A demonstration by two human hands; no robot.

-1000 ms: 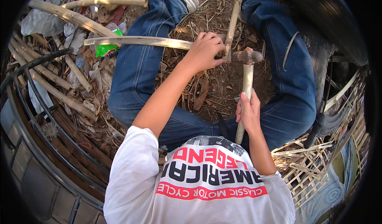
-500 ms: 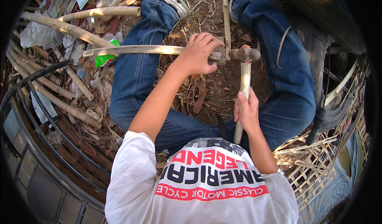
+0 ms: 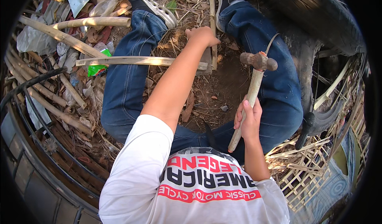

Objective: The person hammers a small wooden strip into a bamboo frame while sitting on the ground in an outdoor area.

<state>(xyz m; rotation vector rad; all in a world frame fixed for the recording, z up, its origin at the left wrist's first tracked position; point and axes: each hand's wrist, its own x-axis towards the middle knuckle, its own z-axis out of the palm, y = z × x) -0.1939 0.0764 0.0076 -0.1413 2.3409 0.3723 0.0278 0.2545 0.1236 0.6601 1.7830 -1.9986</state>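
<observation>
My right hand (image 3: 250, 116) grips the pale wooden handle of a hammer (image 3: 257, 81). Its rusty brown head is up, leaning over my right thigh. My left hand (image 3: 202, 36) reaches forward between my shins, next to a thin upright bamboo stick (image 3: 212, 15). Its thumb and one outer finger stick out to the sides; the other fingers are hidden beneath it. Under my left forearm, a grey block (image 3: 205, 59) sits on the dirt. A split bamboo strip (image 3: 131, 60) runs from the block leftward across my left shin, its middle partly covered by the forearm.
Bamboo poles (image 3: 63, 37), plastic scraps and a green wrapper (image 3: 97, 68) litter the left side. Black metal bars (image 3: 36, 81) curve at far left. A dark tyre (image 3: 310, 15) lies at upper right, with a woven bamboo lattice (image 3: 306, 176) at lower right.
My left hand has come off the grey block and moved forward past it. The hammer in my right hand has shifted to the right and tilted more.
</observation>
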